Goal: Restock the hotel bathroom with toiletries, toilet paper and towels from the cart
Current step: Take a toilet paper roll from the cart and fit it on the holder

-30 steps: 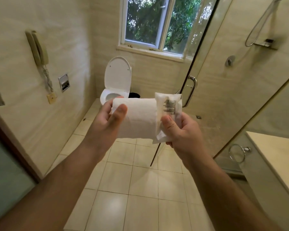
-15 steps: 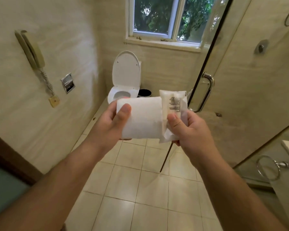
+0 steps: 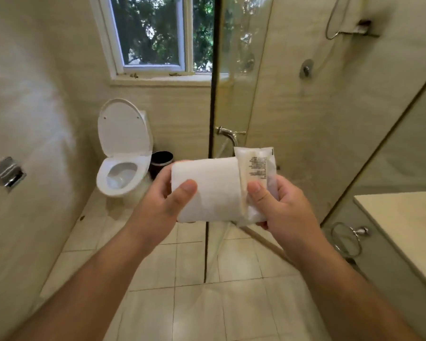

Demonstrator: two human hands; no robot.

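Note:
A white toilet paper roll (image 3: 212,190) is held level in front of me, at the middle of the head view. My left hand (image 3: 162,205) grips its left end, thumb on the front. Half pulled off the right end is a clear plastic wrapper (image 3: 256,168) with black print, pinched by my right hand (image 3: 280,207) between thumb and fingers. The chrome toilet paper holder (image 3: 6,174) is set into the left wall and looks bare.
A white toilet (image 3: 122,166) with its lid up stands by the far wall, a dark bin (image 3: 161,161) beside it. The glass shower door (image 3: 231,94) with a chrome handle (image 3: 228,134) is straight ahead. A counter (image 3: 403,225) and towel ring (image 3: 347,239) are at the right.
I have walked further into the bathroom, so the toilet and shower door are closer and the wall phone has left the view. Both hands keep the same hold on roll and wrapper.

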